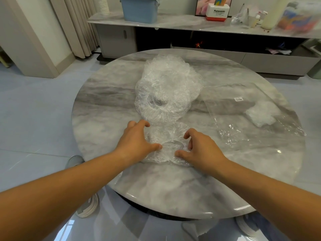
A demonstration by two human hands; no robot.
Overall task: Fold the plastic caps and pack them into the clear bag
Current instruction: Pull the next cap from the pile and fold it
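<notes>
One clear crinkled plastic cap (167, 144) lies flat on the round marble table (107, 94) between my hands. My left hand (137, 141) presses on its left side, thumb on the plastic, fingers spread and bent. My right hand (199, 148) rests on its right side, thumb and fingertips touching the film. Just beyond sits a loose pile of plastic caps (166, 87). The clear bag (251, 115) lies flat to the right, with a small white label and a folded cap (262, 113) inside it.
A low grey cabinet (208, 26) stands behind the table, carrying a blue bin (140, 9), a red-and-white box and bottles. Curtains hang at the back left. Glossy grey floor surrounds the table; white shoes show below its near edge.
</notes>
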